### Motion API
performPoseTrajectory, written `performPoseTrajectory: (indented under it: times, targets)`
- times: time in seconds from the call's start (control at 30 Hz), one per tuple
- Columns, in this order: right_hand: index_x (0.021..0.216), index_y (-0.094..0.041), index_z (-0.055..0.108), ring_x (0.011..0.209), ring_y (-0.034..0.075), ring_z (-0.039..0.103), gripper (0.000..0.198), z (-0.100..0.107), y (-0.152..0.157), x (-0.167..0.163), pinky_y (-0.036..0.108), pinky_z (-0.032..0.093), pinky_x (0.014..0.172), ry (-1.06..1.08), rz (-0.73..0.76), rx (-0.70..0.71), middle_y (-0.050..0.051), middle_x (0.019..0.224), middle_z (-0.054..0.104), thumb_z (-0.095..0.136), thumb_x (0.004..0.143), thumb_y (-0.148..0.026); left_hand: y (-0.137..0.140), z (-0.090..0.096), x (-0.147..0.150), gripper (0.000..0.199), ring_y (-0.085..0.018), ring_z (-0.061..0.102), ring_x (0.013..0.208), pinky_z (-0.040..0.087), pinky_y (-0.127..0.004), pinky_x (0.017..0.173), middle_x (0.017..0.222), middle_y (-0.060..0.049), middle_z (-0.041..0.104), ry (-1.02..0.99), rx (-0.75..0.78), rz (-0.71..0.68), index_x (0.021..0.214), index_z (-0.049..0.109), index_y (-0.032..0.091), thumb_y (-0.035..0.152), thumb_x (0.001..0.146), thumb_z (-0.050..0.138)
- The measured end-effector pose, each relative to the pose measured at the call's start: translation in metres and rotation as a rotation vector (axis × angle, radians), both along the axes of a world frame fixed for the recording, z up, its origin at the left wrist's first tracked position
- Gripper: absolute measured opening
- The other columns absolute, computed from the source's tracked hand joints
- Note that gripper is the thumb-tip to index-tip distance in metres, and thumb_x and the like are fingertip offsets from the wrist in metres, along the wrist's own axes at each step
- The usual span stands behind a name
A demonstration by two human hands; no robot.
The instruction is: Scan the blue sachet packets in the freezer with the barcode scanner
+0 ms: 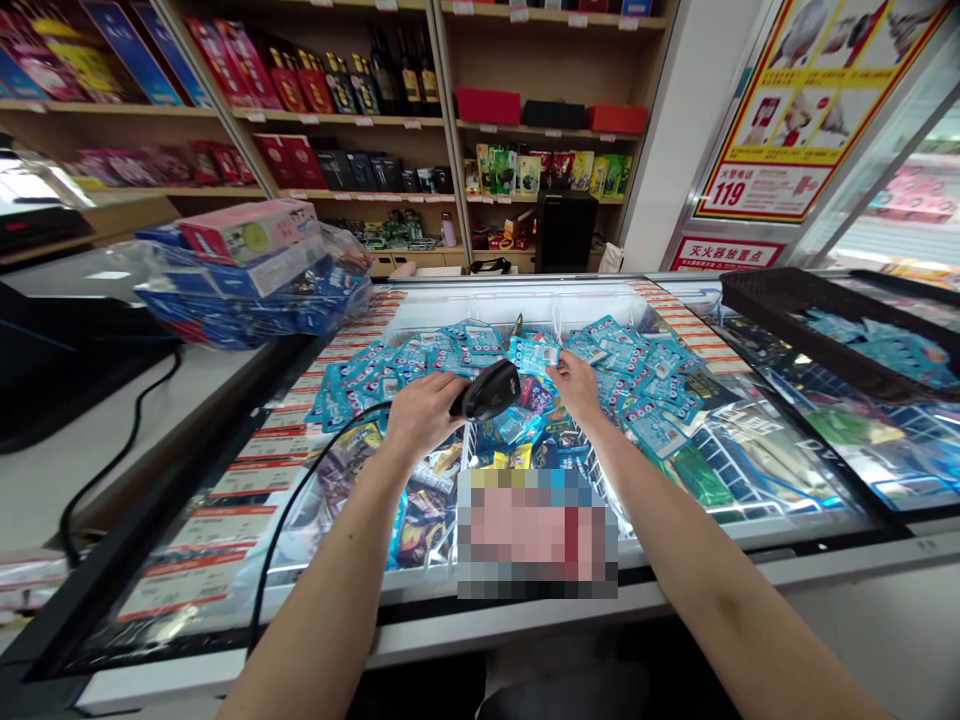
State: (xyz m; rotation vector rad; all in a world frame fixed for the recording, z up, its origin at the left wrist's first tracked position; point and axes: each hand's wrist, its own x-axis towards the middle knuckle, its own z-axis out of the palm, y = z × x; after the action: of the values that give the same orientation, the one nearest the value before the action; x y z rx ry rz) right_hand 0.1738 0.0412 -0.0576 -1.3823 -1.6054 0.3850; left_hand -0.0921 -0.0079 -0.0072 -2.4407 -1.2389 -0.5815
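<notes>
My left hand [426, 412] is wrapped round the handle of a black barcode scanner [491, 390], its head turned to the right. A blue packet [534, 354] with a barcode is pinched by its right edge in my right hand [576, 388]. The packet is held just beyond the scanner's head, the two apart. Many similar blue packets lie in a pile at the left [360, 380] and another pile at the right [637, 365] on the glass top of a freezer [247, 520]. Between my arms, part of the view is blurred out by blocks.
A plastic-wrapped stack of boxes [255, 265] stands at the left. The scanner's black cable [300, 480] runs down past my left arm. At the right is a dark tray [817, 310] holding more blue packets. Shelves of goods [345, 120] line the back wall.
</notes>
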Motion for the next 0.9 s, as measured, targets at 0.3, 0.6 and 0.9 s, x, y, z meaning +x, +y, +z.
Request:
performPoseTrajectory:
  times: [0.3, 0.6, 0.9]
  targets:
    - [0.074, -0.022, 0.057, 0.069, 0.019, 0.064, 0.011, -0.0048, 0.0036, 0.002, 0.031, 0.05, 0.069, 0.078, 0.022, 0.056, 0.001, 0.071, 0.065, 0.054, 0.082, -0.029, -0.0016, 0.0014, 0.0037, 0.025, -0.023, 0.063, 0.092, 0.046, -0.032, 0.074, 0.095, -0.007, 0.07, 0.011, 0.006, -0.017, 0.103, 0.064, 0.02, 0.031, 0.081, 0.056]
    - [0.076, -0.023, 0.058, 0.07, 0.02, 0.064, 0.01, -0.0073, 0.0061, 0.0028, 0.033, 0.051, 0.07, 0.06, 0.012, 0.03, 0.002, 0.073, 0.067, 0.055, 0.081, -0.03, -0.0027, 0.0002, 0.0084, 0.025, -0.022, 0.063, 0.092, 0.046, -0.032, 0.073, 0.096, -0.005, 0.069, 0.03, 0.002, 0.006, 0.103, 0.064, 0.02, 0.032, 0.081, 0.057]
    - [0.072, -0.023, 0.055, 0.071, 0.02, 0.064, 0.011, -0.0015, 0.0003, 0.0013, 0.032, 0.051, 0.071, 0.05, 0.011, 0.033, 0.002, 0.073, 0.067, 0.053, 0.082, -0.03, -0.0006, -0.005, 0.0079, 0.026, -0.022, 0.063, 0.092, 0.046, -0.032, 0.072, 0.096, -0.006, 0.069, 0.011, -0.001, 0.013, 0.103, 0.063, 0.02, 0.032, 0.08, 0.058]
